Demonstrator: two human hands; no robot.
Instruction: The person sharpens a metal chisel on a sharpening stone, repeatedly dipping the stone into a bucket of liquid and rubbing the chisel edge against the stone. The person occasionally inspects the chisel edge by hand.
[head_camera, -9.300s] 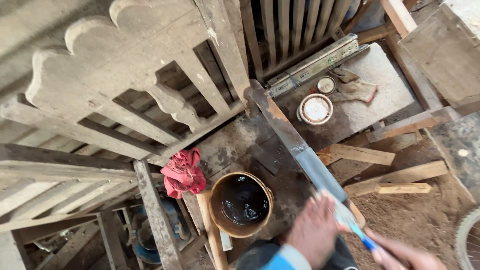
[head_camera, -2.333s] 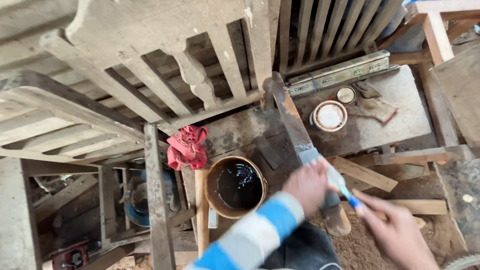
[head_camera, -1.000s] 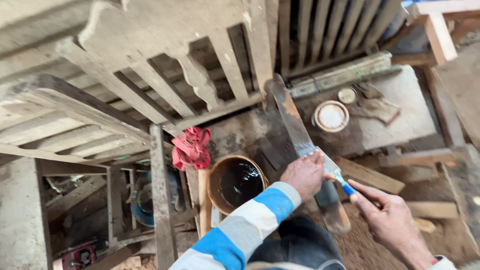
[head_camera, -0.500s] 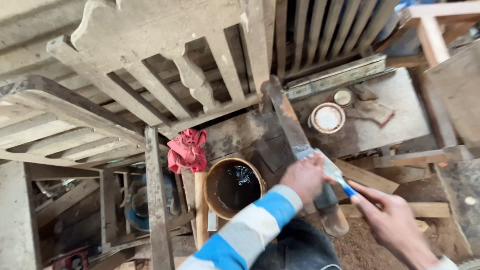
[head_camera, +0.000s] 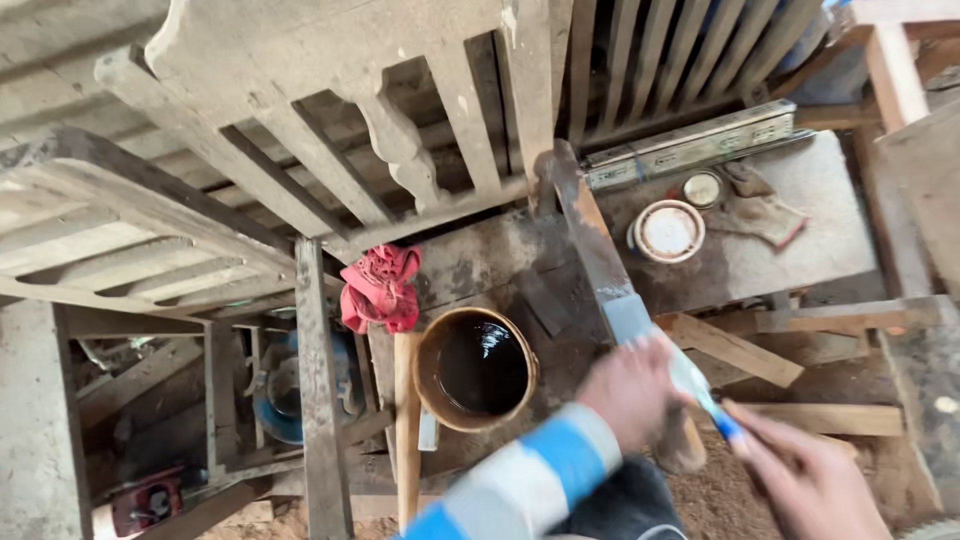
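A: What's in hand?

B: Brushing a long wooden slat (head_camera: 590, 240). The left hand (head_camera: 632, 388) clasps its near end; the right hand (head_camera: 808, 480) grasps a paintbrush (head_camera: 700, 392) laid on it.

A: How does the slat lie?

B: Lengthwise from the hands toward the surface's (head_camera: 800, 250) far edge, beside the bucket (head_camera: 476, 368). Next probably means a fresh dip.

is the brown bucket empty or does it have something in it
Not empty: the uncovered bucket stands upright, holding dark glossy liquid partway below its rim.

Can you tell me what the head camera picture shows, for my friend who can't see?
Two hands work on a long wooden piece: the left hand steadies it, the right hand holds a blue-handled brush. A bucket of dark liquid and red rag sit nearby.
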